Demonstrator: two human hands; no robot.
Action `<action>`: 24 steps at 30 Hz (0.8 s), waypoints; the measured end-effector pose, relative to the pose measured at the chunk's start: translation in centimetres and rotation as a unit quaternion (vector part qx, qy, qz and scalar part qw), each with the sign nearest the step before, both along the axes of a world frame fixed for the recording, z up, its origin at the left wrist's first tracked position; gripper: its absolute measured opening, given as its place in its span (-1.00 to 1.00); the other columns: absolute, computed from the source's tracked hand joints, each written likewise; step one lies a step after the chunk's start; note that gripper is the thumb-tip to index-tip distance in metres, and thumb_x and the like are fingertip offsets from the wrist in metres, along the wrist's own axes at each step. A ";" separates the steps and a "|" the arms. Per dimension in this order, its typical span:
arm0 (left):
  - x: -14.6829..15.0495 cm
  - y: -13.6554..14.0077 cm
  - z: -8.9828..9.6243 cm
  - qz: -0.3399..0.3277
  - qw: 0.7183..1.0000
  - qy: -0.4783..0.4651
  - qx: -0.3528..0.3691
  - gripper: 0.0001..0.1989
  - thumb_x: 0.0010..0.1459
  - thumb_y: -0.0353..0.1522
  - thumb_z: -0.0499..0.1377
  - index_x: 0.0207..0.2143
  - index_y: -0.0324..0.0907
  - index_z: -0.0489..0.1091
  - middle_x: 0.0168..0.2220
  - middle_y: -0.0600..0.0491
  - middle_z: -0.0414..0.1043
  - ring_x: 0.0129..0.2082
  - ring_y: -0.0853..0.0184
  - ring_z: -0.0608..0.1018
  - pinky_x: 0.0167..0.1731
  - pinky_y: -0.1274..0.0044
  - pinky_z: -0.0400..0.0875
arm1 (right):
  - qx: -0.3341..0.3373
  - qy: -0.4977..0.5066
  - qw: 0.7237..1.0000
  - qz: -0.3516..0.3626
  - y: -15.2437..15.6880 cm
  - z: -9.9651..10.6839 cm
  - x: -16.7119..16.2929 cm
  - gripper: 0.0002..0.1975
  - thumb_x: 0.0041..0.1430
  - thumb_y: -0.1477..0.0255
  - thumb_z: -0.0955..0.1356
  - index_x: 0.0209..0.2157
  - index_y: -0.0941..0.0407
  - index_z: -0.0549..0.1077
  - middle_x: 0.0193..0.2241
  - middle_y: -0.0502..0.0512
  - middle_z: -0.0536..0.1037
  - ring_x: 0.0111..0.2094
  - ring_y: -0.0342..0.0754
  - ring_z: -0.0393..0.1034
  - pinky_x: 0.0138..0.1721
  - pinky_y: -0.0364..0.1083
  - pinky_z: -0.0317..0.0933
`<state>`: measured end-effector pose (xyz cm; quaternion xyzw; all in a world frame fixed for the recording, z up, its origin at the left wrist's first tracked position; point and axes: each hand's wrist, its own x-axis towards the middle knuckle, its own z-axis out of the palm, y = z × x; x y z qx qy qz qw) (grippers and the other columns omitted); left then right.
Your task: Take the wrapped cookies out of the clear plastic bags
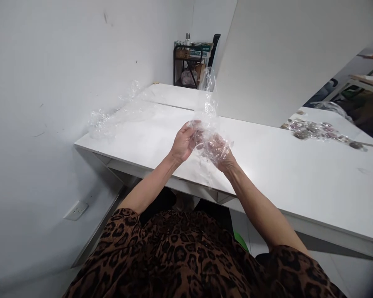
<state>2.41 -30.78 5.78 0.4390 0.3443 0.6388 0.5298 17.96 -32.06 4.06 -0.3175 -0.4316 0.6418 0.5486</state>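
Observation:
A crumpled clear plastic film rises in a thin, shiny strip from between my two hands, just above the front of the white table. My left hand is closed, its fingers gripping the left side of the film. On the other side my right hand is closed too, with film bunched over its fingers and palm. The layers of film partly veil the fingers of both hands. Whether anything lies inside the film I cannot make out.
More crumpled clear plastic lies at the table's left end by the wall. Several small wrapped dark pieces are spread at the back right. A tall white panel stands behind the table, and a black shelf holds goods beyond it.

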 end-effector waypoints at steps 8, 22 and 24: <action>-3.3 -2.7 -0.8 -0.008 0.918 0.366 0.153 -0.20 0.20 -0.16 0.41 0.42 0.16 0.19 0.46 -0.10 0.10 0.21 0.12 0.47 -0.07 0.45 0.56 | 0.010 -0.007 0.993 -0.120 -0.9 -0.6 1.8 -0.54 -0.41 0.33 0.67 -0.40 0.02 0.51 -0.42 -0.05 0.58 -0.40 -0.11 0.46 -0.34 -0.09 0.38; -1.0 -1.7 -4.7 0.032 0.969 0.237 0.060 -0.56 0.27 0.04 0.25 -0.17 -0.15 0.46 -0.30 0.07 0.51 -0.34 0.37 0.52 -0.28 0.52 0.48 | 0.118 -0.127 0.982 -0.072 -4.0 -3.7 3.1 -0.26 -0.04 0.20 0.63 0.18 -0.16 0.43 0.27 0.11 0.44 0.15 0.08 0.44 0.05 0.07 0.47; -0.6 -1.8 -4.9 -0.003 0.961 0.263 0.083 -0.55 0.24 0.06 0.28 -0.21 -0.16 0.50 -0.20 -0.02 0.52 -0.15 0.27 0.57 -0.09 0.44 0.53 | 0.105 -0.132 0.983 -0.065 -3.9 -4.5 2.8 -0.36 -0.06 0.22 0.64 0.07 -0.09 0.49 0.08 0.11 0.56 -0.01 0.04 0.50 -0.13 -0.01 0.48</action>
